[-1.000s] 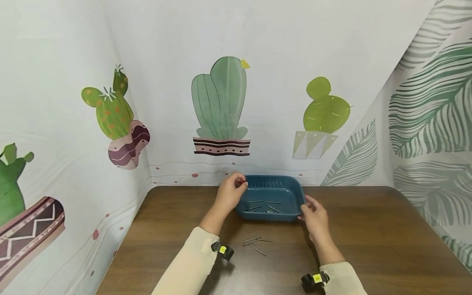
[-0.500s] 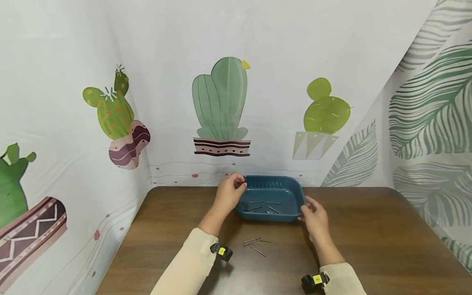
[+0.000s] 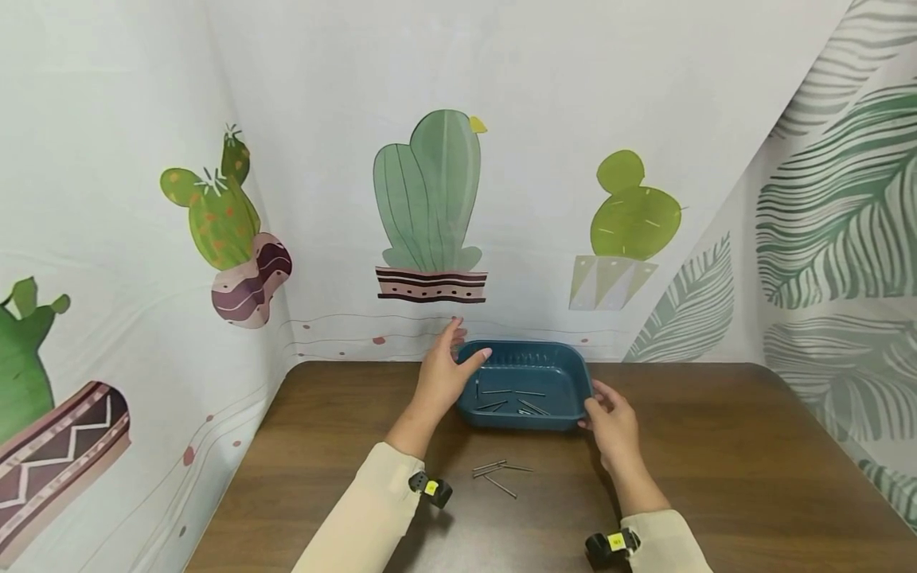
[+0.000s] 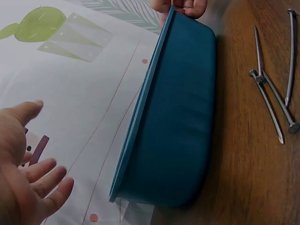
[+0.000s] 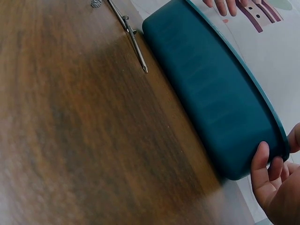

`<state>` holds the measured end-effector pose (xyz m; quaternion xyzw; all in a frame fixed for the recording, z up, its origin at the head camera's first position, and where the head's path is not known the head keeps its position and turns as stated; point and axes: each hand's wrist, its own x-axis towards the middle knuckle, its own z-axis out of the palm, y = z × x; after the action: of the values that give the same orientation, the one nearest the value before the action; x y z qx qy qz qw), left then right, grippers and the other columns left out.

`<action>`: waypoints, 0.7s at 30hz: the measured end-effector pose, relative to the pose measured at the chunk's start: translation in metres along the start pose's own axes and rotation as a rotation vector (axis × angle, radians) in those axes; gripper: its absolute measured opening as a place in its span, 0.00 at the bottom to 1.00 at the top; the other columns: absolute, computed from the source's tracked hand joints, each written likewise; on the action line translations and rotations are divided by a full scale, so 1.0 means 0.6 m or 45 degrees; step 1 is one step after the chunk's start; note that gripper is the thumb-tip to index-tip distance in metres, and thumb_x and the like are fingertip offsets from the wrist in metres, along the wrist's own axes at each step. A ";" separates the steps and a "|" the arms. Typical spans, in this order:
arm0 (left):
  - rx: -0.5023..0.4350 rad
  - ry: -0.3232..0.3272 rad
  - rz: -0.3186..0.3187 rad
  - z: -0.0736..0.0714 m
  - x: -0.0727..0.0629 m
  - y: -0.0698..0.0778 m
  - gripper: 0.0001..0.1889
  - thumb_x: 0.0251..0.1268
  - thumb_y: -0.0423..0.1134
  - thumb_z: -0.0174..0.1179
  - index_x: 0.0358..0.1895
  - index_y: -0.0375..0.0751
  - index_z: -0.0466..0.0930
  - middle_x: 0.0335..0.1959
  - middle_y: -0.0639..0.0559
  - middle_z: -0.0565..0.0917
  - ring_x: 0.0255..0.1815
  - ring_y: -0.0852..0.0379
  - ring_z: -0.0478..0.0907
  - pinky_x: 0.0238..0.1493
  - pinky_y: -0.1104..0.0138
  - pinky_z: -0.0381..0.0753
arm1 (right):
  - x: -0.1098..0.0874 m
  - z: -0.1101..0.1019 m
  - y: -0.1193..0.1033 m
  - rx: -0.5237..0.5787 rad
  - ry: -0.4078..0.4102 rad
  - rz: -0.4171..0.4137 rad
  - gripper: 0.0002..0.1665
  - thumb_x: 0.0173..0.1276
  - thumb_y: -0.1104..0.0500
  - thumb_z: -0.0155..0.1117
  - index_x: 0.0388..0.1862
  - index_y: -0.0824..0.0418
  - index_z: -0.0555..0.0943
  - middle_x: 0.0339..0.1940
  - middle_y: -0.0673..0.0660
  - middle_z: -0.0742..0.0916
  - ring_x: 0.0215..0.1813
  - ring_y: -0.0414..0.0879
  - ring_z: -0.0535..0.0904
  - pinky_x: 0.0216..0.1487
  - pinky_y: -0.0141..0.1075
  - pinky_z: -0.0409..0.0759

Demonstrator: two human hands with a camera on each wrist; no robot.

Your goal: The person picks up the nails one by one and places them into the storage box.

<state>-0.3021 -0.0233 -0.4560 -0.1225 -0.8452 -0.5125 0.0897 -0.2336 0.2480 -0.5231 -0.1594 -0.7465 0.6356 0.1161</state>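
A blue plastic basin (image 3: 526, 424) stands at the far edge of the table, with several nails (image 3: 530, 393) lying inside it. My left hand (image 3: 442, 372) is over its left end, thumb and fingers spread apart. Nothing is between those fingers in the left wrist view, where the hand (image 4: 28, 173) appears beside the basin's rim. At the near right corner, my right hand (image 3: 614, 418) grips the basin; the right wrist view has its thumb and fingers (image 5: 260, 164) on either side of the rim. More nails (image 3: 494, 468) lie in a loose crossed group on the wood in front.
The brown wooden table (image 3: 344, 430) meets a white cloth backdrop (image 3: 530, 239) printed with cacti and leaves, right behind the basin. Each sleeved wrist carries a small black camera, the left camera (image 3: 431, 488) close beside the loose nails.
My left thumb and fingers, pinched together before, have spread apart at the basin's left end. A nail there now shows more plainly. The right hand and basin have stayed in place.
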 end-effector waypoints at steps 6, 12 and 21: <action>0.004 0.012 -0.027 -0.001 -0.001 -0.002 0.46 0.61 0.58 0.69 0.79 0.51 0.57 0.74 0.47 0.70 0.75 0.48 0.69 0.72 0.50 0.72 | 0.001 0.003 0.001 0.023 0.012 -0.006 0.28 0.71 0.67 0.51 0.71 0.70 0.70 0.44 0.57 0.73 0.42 0.45 0.76 0.33 0.28 0.84; 0.014 -0.017 -0.010 -0.002 -0.007 -0.002 0.46 0.63 0.58 0.68 0.80 0.50 0.56 0.75 0.47 0.69 0.76 0.47 0.68 0.72 0.49 0.72 | 0.003 -0.001 0.000 0.029 -0.004 0.006 0.29 0.73 0.66 0.50 0.72 0.69 0.69 0.46 0.56 0.73 0.44 0.44 0.75 0.34 0.28 0.84; 0.009 -0.051 0.000 -0.003 -0.018 -0.006 0.44 0.63 0.59 0.67 0.79 0.49 0.59 0.74 0.48 0.71 0.74 0.48 0.69 0.69 0.51 0.75 | 0.004 0.000 0.000 0.036 -0.008 0.009 0.29 0.73 0.67 0.50 0.72 0.69 0.69 0.46 0.57 0.72 0.44 0.44 0.76 0.34 0.27 0.84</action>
<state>-0.2926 -0.0276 -0.4615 -0.1322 -0.8487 -0.5069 0.0732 -0.2355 0.2491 -0.5234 -0.1583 -0.7373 0.6469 0.1136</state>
